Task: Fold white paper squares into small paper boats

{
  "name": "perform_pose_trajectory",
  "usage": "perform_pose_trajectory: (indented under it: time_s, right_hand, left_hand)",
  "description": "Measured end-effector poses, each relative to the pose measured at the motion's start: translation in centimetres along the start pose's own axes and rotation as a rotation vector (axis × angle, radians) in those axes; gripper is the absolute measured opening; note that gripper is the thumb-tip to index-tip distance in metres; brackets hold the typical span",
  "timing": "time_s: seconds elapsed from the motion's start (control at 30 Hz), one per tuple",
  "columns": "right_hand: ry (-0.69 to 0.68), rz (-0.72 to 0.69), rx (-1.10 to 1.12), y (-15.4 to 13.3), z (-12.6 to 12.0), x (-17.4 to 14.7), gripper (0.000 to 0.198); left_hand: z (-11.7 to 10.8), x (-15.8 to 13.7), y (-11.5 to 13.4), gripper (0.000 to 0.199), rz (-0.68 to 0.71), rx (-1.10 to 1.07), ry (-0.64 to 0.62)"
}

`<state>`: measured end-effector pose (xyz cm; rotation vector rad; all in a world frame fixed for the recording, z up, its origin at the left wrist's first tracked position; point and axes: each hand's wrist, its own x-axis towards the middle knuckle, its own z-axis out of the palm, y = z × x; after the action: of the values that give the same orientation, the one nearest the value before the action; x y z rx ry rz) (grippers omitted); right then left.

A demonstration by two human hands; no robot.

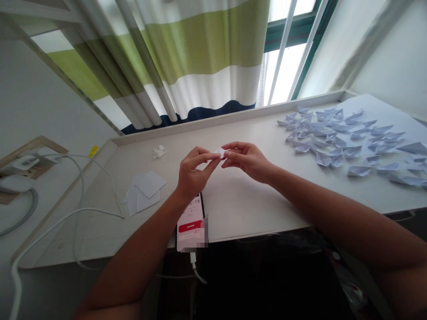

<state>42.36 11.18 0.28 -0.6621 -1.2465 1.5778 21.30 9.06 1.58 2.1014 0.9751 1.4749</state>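
Above the middle of the white desk, a small folded piece of white paper [219, 151] is pinched between my two hands. My left hand [196, 171] grips it from the left with thumb and fingertips. From the right, my right hand [247, 161] holds it, thumb and index finger meeting at its edge. Fingers cover most of the paper, so its folded shape cannot be made out. Many folded paper boats [328, 126] lie spread over the right part of the desk. Flat white paper squares [151, 184] lie in a loose pile left of my left forearm.
A phone [190, 222] with a lit screen lies at the desk's front edge, a white cable plugged into it. Crumpled white scraps [159, 152] sit at the back left. White cables [83, 213] loop over the left side. A raised rim [207, 121] borders the desk's back.
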Motion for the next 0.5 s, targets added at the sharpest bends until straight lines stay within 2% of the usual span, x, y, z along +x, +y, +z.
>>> perform_pose_trajectory:
  time_s: [0.1, 0.2, 0.3, 0.37, 0.5]
  right_hand:
    - [0.047, -0.083, -0.002, -0.03, 0.05, 0.02, 0.053]
    - [0.071, -0.161, -0.054, 0.01, 0.25, -0.02, 0.049]
    - [0.093, -0.228, -0.111, 0.13, 0.51, -0.09, 0.046]
    - [0.105, -0.264, -0.138, 0.28, 0.66, -0.11, 0.044]
    - [0.132, -0.291, -0.172, 0.65, 0.89, -0.04, 0.042]
  left_hand:
    - [0.18, 0.03, 0.08, 0.013, -0.074, -0.110, 0.012]
    - [0.26, 0.14, 0.15, 0.026, -0.267, -0.281, 0.004]
    - [0.37, 0.22, 0.22, 0.037, -0.447, -0.395, -0.105]
    - [0.52, 0.22, 0.26, 0.036, -0.498, -0.427, -0.160]
    - [0.84, 0.11, 0.16, 0.032, -0.536, -0.460, -0.122]
